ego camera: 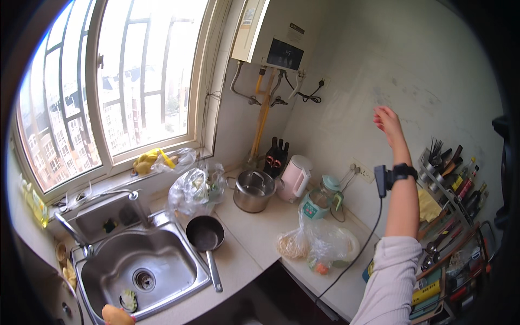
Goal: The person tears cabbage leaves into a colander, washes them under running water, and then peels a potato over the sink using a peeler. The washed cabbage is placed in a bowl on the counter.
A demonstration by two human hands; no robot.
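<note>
My right hand [387, 122] is raised before the wall, its fingers loosely bent and holding nothing. A black device with a cable is strapped to that forearm. At the bottom left edge shows a rounded orange-brown thing [117, 315]; small pinkish bits at its rim may be my left fingertips, but the rest of that hand is hidden. Beside it, a piece of green and white vegetable [128, 300] lies in the steel sink [178, 280]. A dark saucepan [205, 233] rests right of the sink. Behind it stand a lidded steel pot [252, 195] and a pink kettle [295, 178].
Plastic bags with food [329, 243] lie on the right counter near a teal glass-jug appliance [317, 207]. Another bag [195, 189] sits behind the saucepan. A utensil rack [451, 191] hangs at right. Below the water heater [280, 36] run pipes. The faucet [140, 207] stands behind the sink.
</note>
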